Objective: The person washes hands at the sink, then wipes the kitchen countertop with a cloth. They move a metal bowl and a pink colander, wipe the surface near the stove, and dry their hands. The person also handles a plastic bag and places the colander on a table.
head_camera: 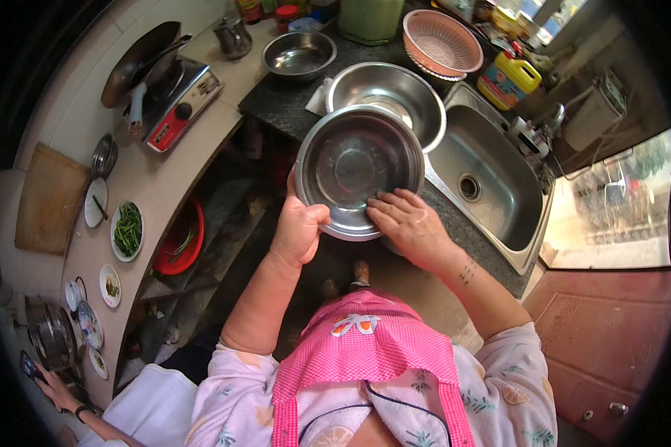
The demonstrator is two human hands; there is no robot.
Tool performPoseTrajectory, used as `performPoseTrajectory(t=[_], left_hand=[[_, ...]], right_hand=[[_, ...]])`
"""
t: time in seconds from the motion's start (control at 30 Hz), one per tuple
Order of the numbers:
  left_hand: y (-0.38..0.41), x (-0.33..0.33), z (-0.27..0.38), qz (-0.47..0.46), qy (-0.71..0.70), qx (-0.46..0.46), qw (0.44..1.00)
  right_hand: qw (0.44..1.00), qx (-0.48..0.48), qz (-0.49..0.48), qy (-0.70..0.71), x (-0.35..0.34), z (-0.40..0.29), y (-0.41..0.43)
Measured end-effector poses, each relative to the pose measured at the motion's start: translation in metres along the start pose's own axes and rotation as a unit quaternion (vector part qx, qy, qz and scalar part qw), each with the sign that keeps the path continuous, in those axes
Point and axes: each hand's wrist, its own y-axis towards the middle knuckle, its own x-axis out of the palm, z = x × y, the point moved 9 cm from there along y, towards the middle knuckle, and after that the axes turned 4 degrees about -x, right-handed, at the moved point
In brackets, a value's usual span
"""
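Observation:
A stainless steel basin (353, 165) is held up before me, its hollow side facing me and nothing in it. My left hand (302, 223) grips its lower left rim, thumb over the edge. With fingers spread flat, my right hand (405, 220) lies against the inside wall at the lower right; whether its thumb grips the rim from behind is hidden. Just beyond, a second, wider steel basin (428, 106) rests on the dark counter by the sink, partly covered by the held one. A white cloth (317, 100) pokes out beside it.
The steel sink (497, 173) is to the right, near a yellow jug (508, 79). Pink colanders (444, 42) and a smaller steel bowl (299, 53) stand behind. Leftward are a gas stove (182, 106) with a wok (140, 67), and a plate of greens (127, 230). Another person's hand (56, 388) holds a phone.

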Motion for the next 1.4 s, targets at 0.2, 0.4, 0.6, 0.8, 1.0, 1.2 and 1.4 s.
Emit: performPoseTrajectory(t=[0.2,0.4,0.6,0.8,1.0,1.2,1.4], left_hand=[[0.015,0.052,-0.041,-0.021,-0.011,-0.08,0.996],[0.029,0.119,-0.134,-0.015,-0.114,-0.147,0.982],[0.045,0.173,-0.199,0.039,-0.101,-0.164,0.98],[0.052,0.204,-0.208,0.083,-0.063,-0.094,0.99],[0.062,0.182,-0.197,0.141,-0.028,-0.026,0.989],[0.041,0.161,-0.168,0.182,-0.029,0.034,0.982],[0.009,0.115,-0.147,0.284,-0.144,0.056,0.946]], right_hand=[[0.994,0.014,0.104,-0.029,-0.03,0.029,-0.06],[0.981,0.049,0.175,0.065,-0.04,0.073,-0.113],[0.977,0.073,0.153,0.127,-0.039,0.131,-0.188],[0.976,0.065,0.135,0.156,-0.047,0.161,-0.222],[0.966,0.044,0.194,0.166,-0.073,0.185,-0.233],[0.872,0.35,0.238,0.247,-0.021,0.327,-0.295],[0.752,0.445,0.231,0.428,0.044,0.35,-0.285]])
